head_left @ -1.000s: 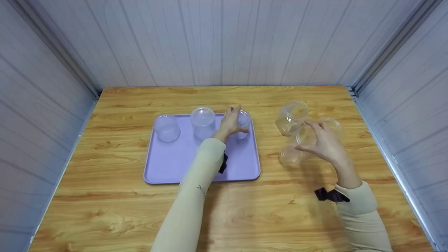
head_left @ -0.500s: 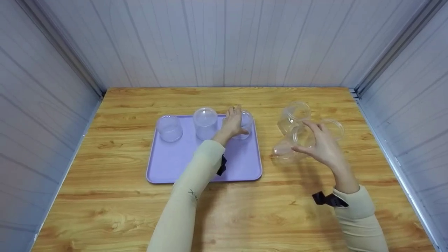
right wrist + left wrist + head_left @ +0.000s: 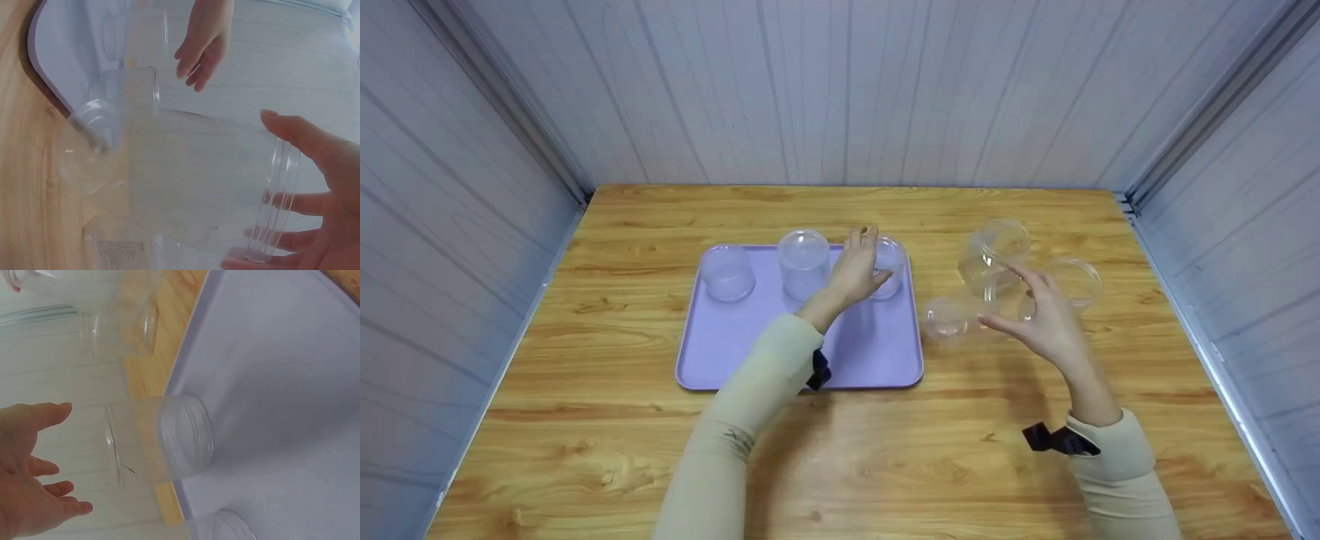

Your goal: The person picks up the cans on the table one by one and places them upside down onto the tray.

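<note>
My right hand [image 3: 1054, 326] grips a clear plastic jar [image 3: 949, 319] near its threaded rim, thumb on one side and fingers on the other. The jar is held tilted, its base toward the purple tray [image 3: 716, 349]. In the right wrist view the hand [image 3: 332, 197] shows at that rim. My left hand [image 3: 851, 274] hovers above the tray's far right part with fingers spread. In the left wrist view it is apart from a clear jar [image 3: 185, 439] standing there. Two more clear jars, a middle one [image 3: 804, 266] and a left one [image 3: 727, 274], stand along the tray's far edge.
Right of the tray, on the wooden table [image 3: 885, 457], stand a clear jar [image 3: 994, 251] and another clear round-rimmed container [image 3: 1076, 281], partly behind my right hand. In the right wrist view a printed label [image 3: 121, 253] shows below the held jar. Pale panel walls [image 3: 840, 90] enclose the table.
The jar in my right hand has moved left, toward the tray, and tilted further onto its side. My left hand stays over the tray's far right part; its forearm has swung slightly left.
</note>
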Motion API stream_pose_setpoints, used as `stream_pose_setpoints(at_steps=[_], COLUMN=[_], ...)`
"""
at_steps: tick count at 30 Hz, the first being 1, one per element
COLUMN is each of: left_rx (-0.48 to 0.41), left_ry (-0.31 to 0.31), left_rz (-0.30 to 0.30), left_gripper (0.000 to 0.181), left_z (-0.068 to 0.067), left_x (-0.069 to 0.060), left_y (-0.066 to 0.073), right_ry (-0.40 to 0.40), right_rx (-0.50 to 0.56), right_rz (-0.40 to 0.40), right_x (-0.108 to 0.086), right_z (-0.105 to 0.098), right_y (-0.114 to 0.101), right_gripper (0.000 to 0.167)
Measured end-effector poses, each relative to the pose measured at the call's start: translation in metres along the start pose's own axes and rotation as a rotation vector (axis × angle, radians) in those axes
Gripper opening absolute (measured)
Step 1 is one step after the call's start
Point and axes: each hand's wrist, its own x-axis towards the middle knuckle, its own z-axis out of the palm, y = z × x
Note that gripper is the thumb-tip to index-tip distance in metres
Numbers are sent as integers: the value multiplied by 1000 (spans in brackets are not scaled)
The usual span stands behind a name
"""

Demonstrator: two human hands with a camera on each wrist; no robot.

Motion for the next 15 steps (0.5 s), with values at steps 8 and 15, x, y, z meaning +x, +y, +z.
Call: stream_pose_setpoints(at_steps=[8, 15], left_rx=[-136, -219], left_ry=[70, 122], left_rz=[73, 107], left_gripper=[71, 67], left_z=[-7, -8], left_x=[-18, -32], left_y=[3, 1], right_ry=[62, 99], right_rx=[141, 296], right_rz=[17, 28], right_x=[-1, -2], right_z=[9, 21], right_y=[11, 19], right_gripper=[81, 74])
